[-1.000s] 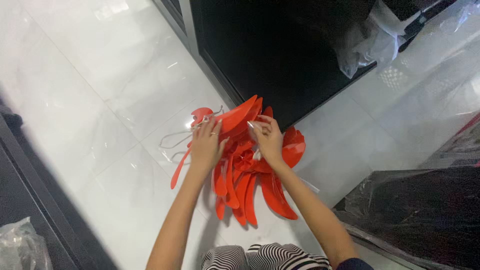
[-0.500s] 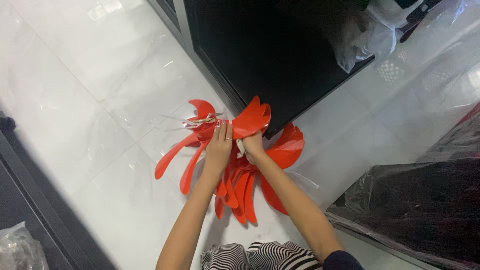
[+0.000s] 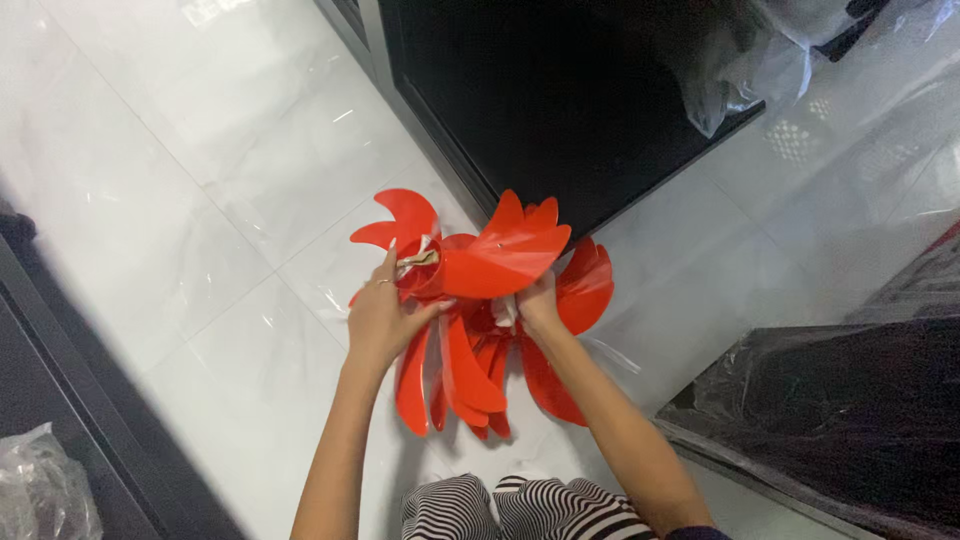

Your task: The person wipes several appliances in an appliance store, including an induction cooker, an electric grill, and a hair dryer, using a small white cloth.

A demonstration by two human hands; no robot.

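Note:
A stack of red plastic fan blades (image 3: 480,300) lies on the white tiled floor (image 3: 200,200), partly lifted. My left hand (image 3: 385,315) grips the hub of the upper blade set on its left side. My right hand (image 3: 535,305) holds the blades from the right, mostly hidden behind a broad red blade (image 3: 505,255) tilted up over it. A small beige scrap (image 3: 420,258) sits at the hub. More red blades (image 3: 450,385) hang and lie below my hands.
A black cabinet (image 3: 560,110) stands just beyond the blades. A dark object wrapped in clear plastic (image 3: 840,420) is at the right. A dark ledge (image 3: 70,380) and a plastic bag (image 3: 40,490) are at the left. My striped-trousered knees (image 3: 520,505) are below.
The blade set has been raised and turned. A wide blade now tilts over my right hand, and both hands have closed in nearer the hub.

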